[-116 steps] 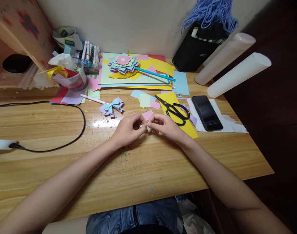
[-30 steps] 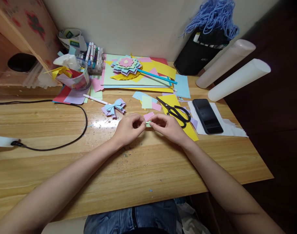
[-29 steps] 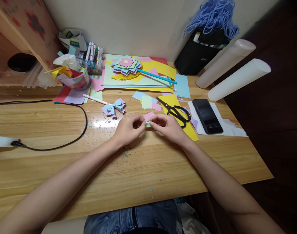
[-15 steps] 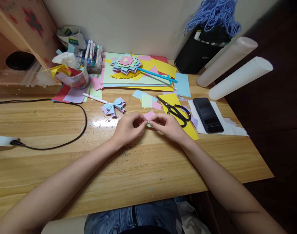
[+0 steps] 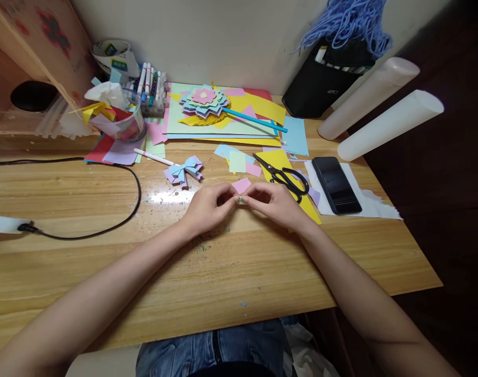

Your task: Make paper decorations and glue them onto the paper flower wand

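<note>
Both my left hand [image 5: 212, 208] and my right hand [image 5: 275, 204] pinch a small piece of light green paper [image 5: 242, 200] between thumbs and fingertips, just above the wooden table. Most of that piece is covered by my fingers. Directly behind it lies a pink paper piece [image 5: 241, 185]. Black-handled scissors [image 5: 288, 180] rest on a yellow sheet [image 5: 310, 212] beyond my right hand. Up and left of my left hand sits a folded paper bow [image 5: 184, 172] in blue and purple, with a white pen [image 5: 150, 156] beside it.
A layered paper flower [image 5: 204, 102] on a blue stick lies on stacked coloured sheets at the back. A plastic cup [image 5: 123, 128] of scraps stands left. On the right are a phone [image 5: 336, 186], two white rolls [image 5: 391, 125] and a black pen bag [image 5: 319, 86]. A black cable [image 5: 139, 193] curves across the left.
The view has shifted very slightly. Both hands keep their pinch on the green paper at the same spot, with only tiny finger movement.
</note>
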The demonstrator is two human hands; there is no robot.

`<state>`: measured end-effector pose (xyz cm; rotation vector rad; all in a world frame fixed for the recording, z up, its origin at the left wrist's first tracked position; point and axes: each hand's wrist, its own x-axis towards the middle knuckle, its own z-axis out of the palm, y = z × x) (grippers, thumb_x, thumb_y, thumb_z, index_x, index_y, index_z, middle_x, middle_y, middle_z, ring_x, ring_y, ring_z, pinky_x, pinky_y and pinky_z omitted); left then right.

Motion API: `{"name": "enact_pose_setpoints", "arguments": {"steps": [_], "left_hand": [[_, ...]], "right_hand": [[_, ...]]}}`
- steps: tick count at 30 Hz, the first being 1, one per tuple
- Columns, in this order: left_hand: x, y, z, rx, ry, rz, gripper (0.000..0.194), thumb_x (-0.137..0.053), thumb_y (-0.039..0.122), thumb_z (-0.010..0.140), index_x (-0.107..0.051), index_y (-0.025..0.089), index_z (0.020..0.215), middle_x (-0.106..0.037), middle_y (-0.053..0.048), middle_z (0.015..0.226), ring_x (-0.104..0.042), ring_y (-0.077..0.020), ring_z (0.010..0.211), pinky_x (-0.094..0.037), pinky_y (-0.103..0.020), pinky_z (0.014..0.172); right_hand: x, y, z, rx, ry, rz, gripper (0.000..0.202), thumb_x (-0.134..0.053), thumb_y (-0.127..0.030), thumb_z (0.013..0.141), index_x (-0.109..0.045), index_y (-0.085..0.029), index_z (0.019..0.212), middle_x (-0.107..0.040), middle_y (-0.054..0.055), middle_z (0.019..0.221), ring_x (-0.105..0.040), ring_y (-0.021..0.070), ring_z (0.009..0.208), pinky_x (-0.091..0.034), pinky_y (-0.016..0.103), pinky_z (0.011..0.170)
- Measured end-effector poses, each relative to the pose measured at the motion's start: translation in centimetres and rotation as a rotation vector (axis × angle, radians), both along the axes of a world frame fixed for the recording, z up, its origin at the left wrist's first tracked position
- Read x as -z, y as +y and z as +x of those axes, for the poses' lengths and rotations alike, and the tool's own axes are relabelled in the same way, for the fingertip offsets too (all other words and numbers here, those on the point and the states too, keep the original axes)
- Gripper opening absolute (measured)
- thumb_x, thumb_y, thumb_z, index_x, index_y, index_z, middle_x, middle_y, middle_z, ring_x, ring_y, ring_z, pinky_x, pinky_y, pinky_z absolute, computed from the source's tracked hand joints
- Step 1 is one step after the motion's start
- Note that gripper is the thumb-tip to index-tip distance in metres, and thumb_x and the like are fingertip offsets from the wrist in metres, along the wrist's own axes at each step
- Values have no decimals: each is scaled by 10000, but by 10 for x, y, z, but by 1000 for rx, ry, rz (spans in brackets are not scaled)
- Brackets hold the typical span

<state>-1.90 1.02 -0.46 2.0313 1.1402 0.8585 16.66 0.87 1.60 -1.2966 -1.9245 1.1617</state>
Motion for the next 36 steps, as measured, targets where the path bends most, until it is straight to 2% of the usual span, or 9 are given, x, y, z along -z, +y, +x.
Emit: {"name": "enact_pose_setpoints", "arguments": {"steps": [6,9,23,36], "left_hand": [[0,-4,0,-23,48,182,100,-543,221,823,-630,171,825,-623,-10,710,-515,-116,620,-385,-254,622],[2,-5,0,-34,80,205,118,-538,228,826,-634,167,796,-628,-13,693,-512,-115,607,-381,-253,607],[0,-1,1,-27,-27,-35,127,-552,240,817,-607,153,743,-623,11,663,-498,-81,551,-371,-197,528],[0,0,1,-3,-132,-99,143,-562,279,822,-620,151,794,-640,-14,717,-521,-92,589,-398,-210,539]], "right_hand": [[2,2,2,0,20,-79,204,-594,-348,800,-656,-156,777,-643,29,761,-553,130,674,-426,268,631],[4,2,3,-1,15,-85,202,-584,-342,805,-658,-156,777,-646,29,763,-551,132,677,-422,271,637],[2,2,1,-20,26,-90,206,-574,-335,810,-650,-149,767,-621,20,736,-514,118,650,-392,256,605],[3,1,-2,31,104,-102,211,-628,-350,767,-636,-143,726,-600,15,676,-508,105,583,-395,244,543]]}}
